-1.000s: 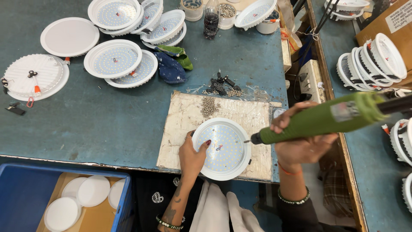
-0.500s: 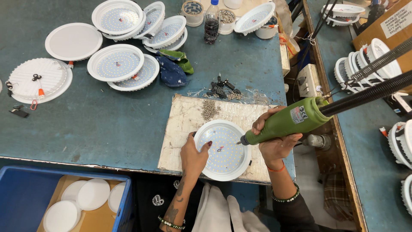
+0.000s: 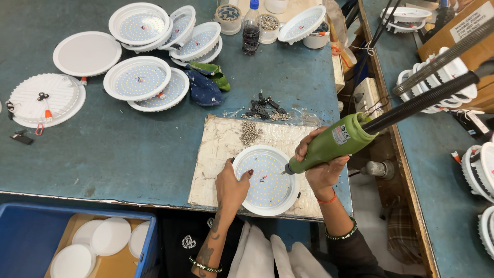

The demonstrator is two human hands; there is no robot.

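White lamp disc [image 3: 267, 180] steadied under my left hand [image 3: 231, 186]; right hand [image 3: 321, 164] fingers clamped on green driver [image 3: 329, 146], seating the rim screw squarely next.

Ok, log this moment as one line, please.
left hand: steadies round lamp | right hand: holds green screwdriver, tip at lamp's right rim | lamp on board | screw pile behind
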